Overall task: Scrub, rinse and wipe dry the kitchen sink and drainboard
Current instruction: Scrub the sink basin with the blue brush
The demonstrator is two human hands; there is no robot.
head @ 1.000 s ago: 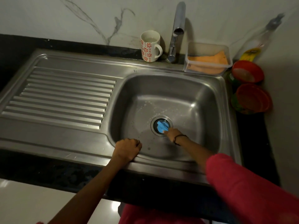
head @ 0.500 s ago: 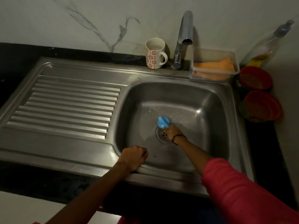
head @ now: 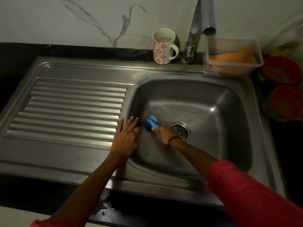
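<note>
**Scrubbing the basin floor, left of the drain**

We hold the blue scrubber (head: 151, 122) in our right hand (head: 165, 132), its fingers clamped on the near edge, and press it to the floor of the sink (head: 213, 128) just left of the drain (head: 180, 129). Our left hand (head: 126, 138) lies flat on the ridge between basin and drainboard (head: 72, 108), fingers straight and slightly apart, steadying us

To do this step well, we judge it best to keep the scrubber flat, work in short overlapping strokes, and carry them up the left wall and into the corners, where grime tends to sit. A few droplets show on the floor but little lather, so more soap may help. The drainboard grooves look untouched, so most of the task seems ahead

Counted: one scrubber, one sink, one drainboard, one tap (head: 196, 30), one mug (head: 163, 46), one clear tub (head: 232, 56) holding an orange cloth, two red bowls (head: 281, 69), one bottle at the right edge, only partly in view
</note>
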